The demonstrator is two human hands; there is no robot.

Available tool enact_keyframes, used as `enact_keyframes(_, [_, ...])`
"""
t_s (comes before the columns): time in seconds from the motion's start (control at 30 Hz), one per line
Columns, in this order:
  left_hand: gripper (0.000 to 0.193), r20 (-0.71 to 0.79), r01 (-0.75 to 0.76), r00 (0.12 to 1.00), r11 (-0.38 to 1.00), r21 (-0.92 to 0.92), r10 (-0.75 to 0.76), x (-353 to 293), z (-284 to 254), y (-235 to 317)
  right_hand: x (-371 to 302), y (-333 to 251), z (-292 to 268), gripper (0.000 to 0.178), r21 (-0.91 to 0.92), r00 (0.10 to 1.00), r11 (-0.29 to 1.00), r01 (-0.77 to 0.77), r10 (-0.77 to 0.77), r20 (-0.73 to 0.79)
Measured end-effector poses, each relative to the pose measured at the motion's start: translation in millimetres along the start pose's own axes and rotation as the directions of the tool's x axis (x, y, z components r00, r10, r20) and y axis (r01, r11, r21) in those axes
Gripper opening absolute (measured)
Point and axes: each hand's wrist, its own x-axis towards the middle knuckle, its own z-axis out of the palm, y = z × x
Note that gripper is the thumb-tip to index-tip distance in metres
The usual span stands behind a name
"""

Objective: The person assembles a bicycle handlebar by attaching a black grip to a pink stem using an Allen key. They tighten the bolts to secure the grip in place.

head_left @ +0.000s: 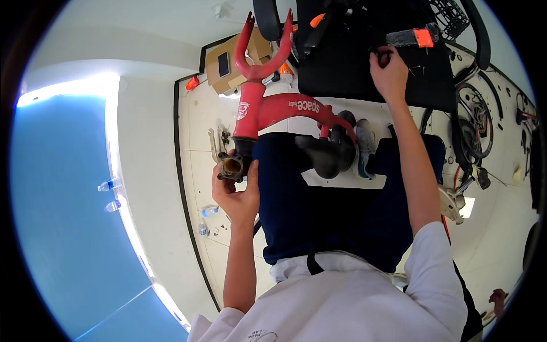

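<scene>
My left hand (pixel 236 199) is closed around the black bicycle stem (pixel 244 149), whose round clamp opening (pixel 231 166) faces me. Beyond it stretches a red children's bicycle frame (pixel 285 112) with its red fork (pixel 257 69) pointing away. The frame's black saddle (pixel 325 165) lies between my legs. On the black chair seat (pixel 342 77), my right hand (pixel 390 77) has its fingers pinched together over something dark. Whether that is held or just behind the fingers is hard to make out. Small screws (pixel 419 70) lie beside this hand.
A grey packet with an orange label (pixel 413 37) and an orange-handled tool (pixel 317 23) rest on the chair. Left of the frame, wrenches (pixel 214 145) lie on the tiled floor, near a cardboard box with a phone (pixel 223 64). Bicycle wheels (pixel 476 122) and loose parts are at right.
</scene>
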Motion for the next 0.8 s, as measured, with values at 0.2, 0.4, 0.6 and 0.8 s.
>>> enact_keyframes(0.2, [0.036,-0.022,-0.083,0.996,0.996,0.032,0.084,-7,0,-8,-113,-147,-40,0.032,0.535,0.782,0.834,-0.134,-0.243,0.574])
enact_keyframes(0.4, [0.056,-0.04,-0.122,0.991,0.99,0.075,0.125,-29,-14,-14,-180,-197,-31,0.051,0.544,0.59,0.816,0.193,-0.54,0.601])
enact_keyframes(0.6, [0.058,0.204,0.016,0.979,0.996,-0.089,0.002,-32,-42,2,-200,-191,-30,0.047,0.509,0.606,0.79,0.342,-0.599,0.523])
enact_keyframes(0.8, [0.058,0.47,-0.091,0.873,0.99,-0.107,0.13,-4,-70,-8,-203,-191,-37,0.05,0.527,0.558,0.773,0.352,-0.626,0.545])
